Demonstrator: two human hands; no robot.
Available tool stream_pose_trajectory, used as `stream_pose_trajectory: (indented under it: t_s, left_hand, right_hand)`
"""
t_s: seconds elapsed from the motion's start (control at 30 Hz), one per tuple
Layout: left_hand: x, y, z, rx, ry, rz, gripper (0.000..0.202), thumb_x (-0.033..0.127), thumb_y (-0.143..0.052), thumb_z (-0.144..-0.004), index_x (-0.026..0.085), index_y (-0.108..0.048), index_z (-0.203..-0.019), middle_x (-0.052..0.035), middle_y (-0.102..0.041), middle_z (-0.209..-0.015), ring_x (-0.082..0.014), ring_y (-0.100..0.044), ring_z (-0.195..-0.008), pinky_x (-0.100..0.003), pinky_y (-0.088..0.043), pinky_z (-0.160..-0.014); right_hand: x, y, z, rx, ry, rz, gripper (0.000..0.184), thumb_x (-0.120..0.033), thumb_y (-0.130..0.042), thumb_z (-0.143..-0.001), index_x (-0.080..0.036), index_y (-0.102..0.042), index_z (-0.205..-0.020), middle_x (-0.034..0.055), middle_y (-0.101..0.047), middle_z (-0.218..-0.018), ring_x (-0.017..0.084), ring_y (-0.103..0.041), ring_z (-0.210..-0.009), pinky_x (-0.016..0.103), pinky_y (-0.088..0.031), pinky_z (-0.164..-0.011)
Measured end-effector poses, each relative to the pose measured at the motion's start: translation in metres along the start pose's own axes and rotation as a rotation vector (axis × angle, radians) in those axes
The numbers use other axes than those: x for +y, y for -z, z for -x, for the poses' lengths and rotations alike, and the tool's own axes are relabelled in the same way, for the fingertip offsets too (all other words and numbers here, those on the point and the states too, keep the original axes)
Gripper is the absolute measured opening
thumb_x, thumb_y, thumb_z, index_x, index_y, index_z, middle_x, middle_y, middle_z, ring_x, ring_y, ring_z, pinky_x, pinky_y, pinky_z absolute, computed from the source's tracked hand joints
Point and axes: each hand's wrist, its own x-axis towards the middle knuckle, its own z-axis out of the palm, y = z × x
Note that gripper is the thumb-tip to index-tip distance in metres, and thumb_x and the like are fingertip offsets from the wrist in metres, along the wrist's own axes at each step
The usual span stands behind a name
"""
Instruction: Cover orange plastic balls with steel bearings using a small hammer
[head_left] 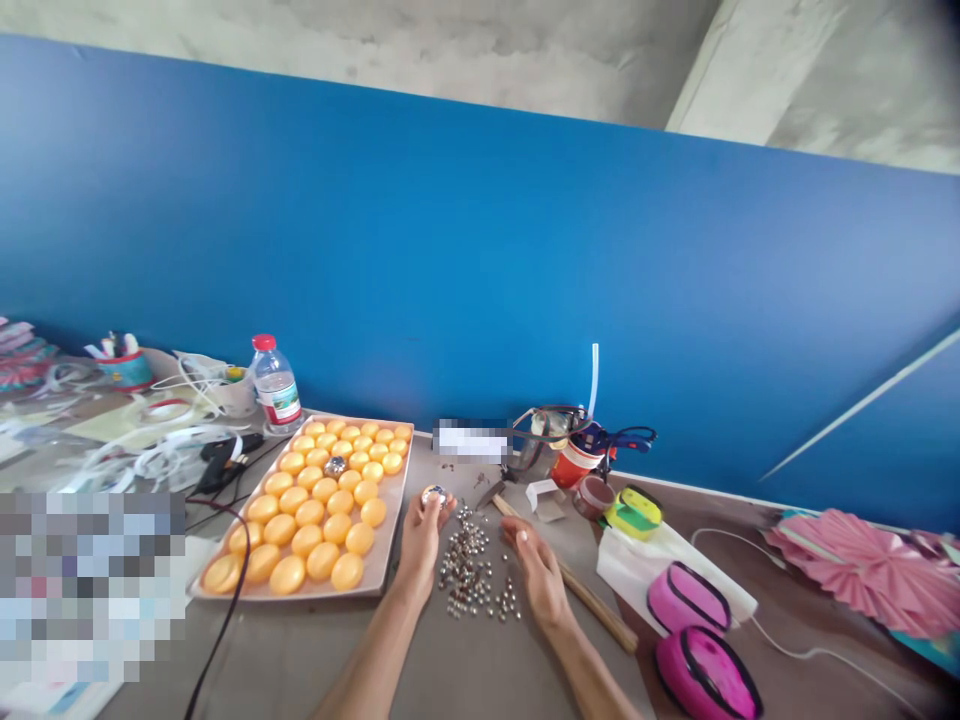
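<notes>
My left hand (pixel 423 540) is closed, thumb and fingers gripping a small shiny silver round piece (pixel 433 496). Right of it, a loose pile of small metal beads (pixel 466 565) is spread on the grey table. On the pile's far side from that hand, my right hand (pixel 537 570) is open, fingers stretched out and nothing visible in them. Partly beneath my right hand lies a hammer with a wooden handle (pixel 600 607). To the left, a pale tray (pixel 388 570) bears rows of orange balls (pixel 309 541), with one silver, bead-studded ball (pixel 335 467) among them.
A water bottle (pixel 277 388) stands behind the tray. A black cable (pixel 234 605) crosses the tray's left side. At the back are a red cup (pixel 576 463) with tools and a brown jar (pixel 593 496). Pink pouches (pixel 709 672) and a folded pink paper decoration (pixel 862 570) lie right.
</notes>
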Motion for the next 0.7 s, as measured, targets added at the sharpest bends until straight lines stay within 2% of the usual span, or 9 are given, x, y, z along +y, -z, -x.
stream_pose_trajectory:
  t_s: [0.1,0.17,0.3,0.4,0.57,0.7]
  left_hand:
    - [-0.001,0.0,0.001,-0.033,-0.008,-0.025,0.036,0.043,-0.069,-0.065,0.016,-0.054,-0.085,-0.0058,-0.067,-0.082,-0.0206,-0.066,-0.082,-0.033,-0.046,-0.082]
    - [-0.001,-0.001,0.001,-0.048,-0.027,-0.037,0.036,0.042,-0.069,-0.065,0.016,-0.055,-0.085,-0.0061,-0.067,-0.081,-0.0211,-0.066,-0.083,-0.034,-0.046,-0.083]
    - [-0.002,-0.001,0.0,-0.042,-0.074,-0.036,0.035,0.043,-0.069,-0.063,0.015,-0.057,-0.081,-0.0059,-0.067,-0.079,-0.0205,-0.065,-0.082,-0.034,-0.046,-0.083]
    - [-0.005,0.002,-0.002,-0.047,-0.084,-0.059,0.034,0.044,-0.068,-0.064,0.015,-0.058,-0.08,-0.0055,-0.067,-0.079,-0.0196,-0.065,-0.081,-0.034,-0.046,-0.082]
    - [-0.008,0.005,-0.005,-0.069,-0.106,-0.082,0.037,0.045,-0.068,-0.065,0.014,-0.059,-0.084,-0.0086,-0.067,-0.083,-0.022,-0.064,-0.084,-0.034,-0.047,-0.08]
    - [-0.005,0.004,-0.004,-0.048,-0.08,-0.04,0.039,0.046,-0.07,-0.062,0.014,-0.059,-0.084,-0.0086,-0.068,-0.083,-0.0223,-0.065,-0.082,-0.036,-0.047,-0.08]
  right_hand:
    - [-0.004,-0.007,-0.001,-0.015,-0.007,0.151,0.046,-0.054,-0.045,-0.084,-0.019,-0.065,-0.106,0.0102,-0.062,-0.116,0.026,-0.053,-0.113,0.045,-0.037,-0.101]
    - [-0.006,-0.013,-0.005,-0.072,0.066,0.25,0.049,-0.054,-0.04,-0.086,-0.018,-0.063,-0.108,0.011,-0.06,-0.12,0.025,-0.051,-0.115,0.044,-0.037,-0.102]
    - [-0.003,-0.024,-0.016,-0.177,0.221,0.455,0.047,-0.049,-0.034,-0.089,-0.017,-0.062,-0.108,0.0121,-0.06,-0.119,0.025,-0.051,-0.115,0.047,-0.037,-0.101]
    - [0.001,-0.03,-0.023,-0.201,0.253,0.566,0.042,-0.043,-0.032,-0.091,-0.017,-0.062,-0.107,0.0116,-0.061,-0.116,0.024,-0.052,-0.113,0.048,-0.038,-0.1]
    - [-0.001,-0.037,-0.03,-0.258,0.242,0.615,0.039,-0.038,-0.036,-0.09,-0.017,-0.06,-0.112,0.0109,-0.059,-0.12,0.024,-0.049,-0.117,0.046,-0.037,-0.102]
    - [-0.008,-0.037,-0.038,-0.365,0.248,0.606,0.043,-0.041,-0.039,-0.089,-0.015,-0.056,-0.12,0.0124,-0.055,-0.126,0.024,-0.047,-0.121,0.044,-0.035,-0.104]
